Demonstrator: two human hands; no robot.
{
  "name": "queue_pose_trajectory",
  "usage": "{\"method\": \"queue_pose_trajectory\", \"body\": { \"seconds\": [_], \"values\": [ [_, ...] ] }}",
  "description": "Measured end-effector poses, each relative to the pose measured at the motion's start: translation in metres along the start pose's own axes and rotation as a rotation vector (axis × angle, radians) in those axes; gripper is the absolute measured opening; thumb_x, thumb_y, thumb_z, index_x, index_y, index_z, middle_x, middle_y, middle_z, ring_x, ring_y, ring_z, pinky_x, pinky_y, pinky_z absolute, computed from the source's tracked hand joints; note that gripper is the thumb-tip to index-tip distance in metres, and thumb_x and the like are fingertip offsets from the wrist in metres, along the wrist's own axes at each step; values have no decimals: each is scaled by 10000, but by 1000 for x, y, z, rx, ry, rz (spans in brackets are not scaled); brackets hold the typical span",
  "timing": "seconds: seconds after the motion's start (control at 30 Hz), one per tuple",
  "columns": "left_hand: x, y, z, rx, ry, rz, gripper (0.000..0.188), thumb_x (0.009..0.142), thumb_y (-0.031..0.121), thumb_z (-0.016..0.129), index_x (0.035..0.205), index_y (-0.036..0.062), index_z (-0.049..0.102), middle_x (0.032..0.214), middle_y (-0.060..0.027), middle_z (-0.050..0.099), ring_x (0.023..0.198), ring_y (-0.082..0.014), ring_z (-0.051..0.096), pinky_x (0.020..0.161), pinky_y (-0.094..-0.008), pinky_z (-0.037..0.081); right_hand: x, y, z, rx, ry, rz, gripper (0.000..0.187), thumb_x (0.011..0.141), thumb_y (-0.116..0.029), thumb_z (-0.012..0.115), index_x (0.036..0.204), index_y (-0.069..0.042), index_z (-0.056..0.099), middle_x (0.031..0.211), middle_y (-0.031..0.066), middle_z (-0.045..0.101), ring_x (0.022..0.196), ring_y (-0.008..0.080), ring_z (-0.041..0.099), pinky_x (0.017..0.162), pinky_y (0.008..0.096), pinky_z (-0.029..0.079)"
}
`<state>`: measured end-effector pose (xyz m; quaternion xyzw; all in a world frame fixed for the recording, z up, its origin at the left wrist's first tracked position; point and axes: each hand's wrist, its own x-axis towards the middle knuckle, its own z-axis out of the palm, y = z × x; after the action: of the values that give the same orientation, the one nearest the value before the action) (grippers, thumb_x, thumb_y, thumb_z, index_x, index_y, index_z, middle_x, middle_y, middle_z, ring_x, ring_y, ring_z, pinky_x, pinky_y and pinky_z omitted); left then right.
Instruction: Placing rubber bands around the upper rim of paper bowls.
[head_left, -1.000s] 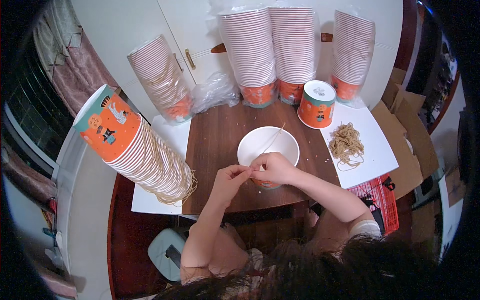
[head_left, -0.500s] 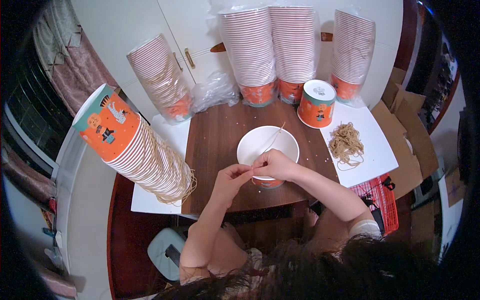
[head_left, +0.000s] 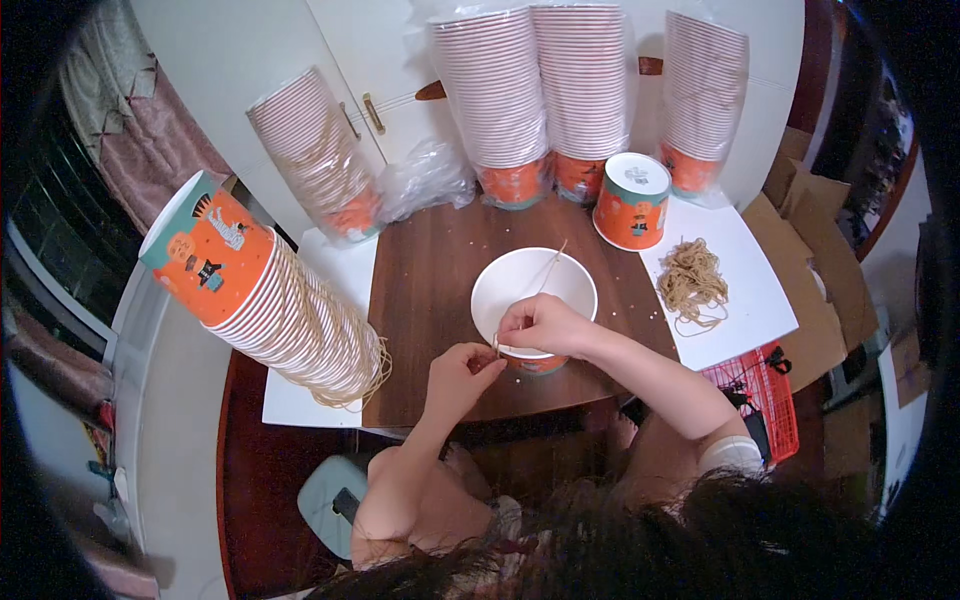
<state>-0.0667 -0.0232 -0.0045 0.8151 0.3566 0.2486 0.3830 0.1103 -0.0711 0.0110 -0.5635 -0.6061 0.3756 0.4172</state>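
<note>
An open paper bucket (head_left: 520, 275), white inside with an orange printed outside, stands upright at the middle of the brown table. A thin tan string (head_left: 553, 262) runs across its opening, one end sticking up past the far rim. My right hand (head_left: 548, 326) is over the near rim, its thumb and fingers pinched on the string. Just outside the near-left rim, my left hand (head_left: 462, 380) has its fingers bent toward the thumb. A short bit of string shows between the two hands at the rim. The bucket wall hides where the string passes through.
A tilted stack of paper buckets (head_left: 270, 290) draped with strings leans at the left. Wrapped bucket stacks (head_left: 490, 90) and crumpled plastic (head_left: 430, 180) line the back. One upside-down bucket (head_left: 632, 205) and a string pile (head_left: 693, 283) lie right, beyond them a cardboard box (head_left: 790, 240) and red basket (head_left: 775, 400).
My hands have come slightly apart at the rim. The left moved a little down and left, while the right shifted slightly up and left with the string.
</note>
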Motion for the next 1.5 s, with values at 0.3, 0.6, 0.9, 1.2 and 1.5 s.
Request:
{"method": "queue_pose_trajectory", "body": {
  "seconds": [0.3, 0.6, 0.9, 1.2, 1.5],
  "values": [
    [1, 4, -3, 75, 266, 216, 77, 702, 82, 617, 763, 37, 604, 692, -77, 596, 592, -164, 578, 551, -260, 455, -1, 3, 2, 41, -12, -31, 150, 696, -169, 603, 780, -47, 626, 687, 34, 606, 644, 105, 560, 616, 243, 441],
    [1, 12, 2, -84, 267, 290, 98, 700, 19, 607, 797, 33, 601, 705, -60, 600, 579, -107, 564, 528, -218, 449, -2, 1, 1, -4, -9, -62, 161, 703, -182, 613, 781, -41, 617, 681, 36, 598, 641, 106, 556, 607, 243, 442],
    [3, 3, 0, -301, 122, 236, 104, 720, -5, 591, 823, 8, 595, 742, -32, 603, 648, -68, 554, 573, -198, 451, -2, 4, 0, -20, 12, -81, 170, 699, -185, 616, 783, -37, 616, 686, 55, 599, 648, 123, 566, 619, 251, 446],
    [6, 4, -1, -476, 19, 54, 146, 743, 47, 623, 874, -9, 590, 775, -36, 602, 707, -71, 551, 635, -194, 448, -6, -6, 2, -114, 34, -147, 166, 690, -179, 609, 771, -35, 616, 680, 68, 609, 636, 152, 589, 600, 266, 462],
    [4, 6, -4, -384, 12, -22, 136, 753, 91, 626, 855, 1, 621, 753, -32, 613, 659, -64, 539, 599, -189, 437, -5, -4, 0, -168, 40, -175, 169, 678, -191, 615, 762, -44, 619, 687, 79, 607, 642, 185, 595, 602, 283, 465]
  ]
}}
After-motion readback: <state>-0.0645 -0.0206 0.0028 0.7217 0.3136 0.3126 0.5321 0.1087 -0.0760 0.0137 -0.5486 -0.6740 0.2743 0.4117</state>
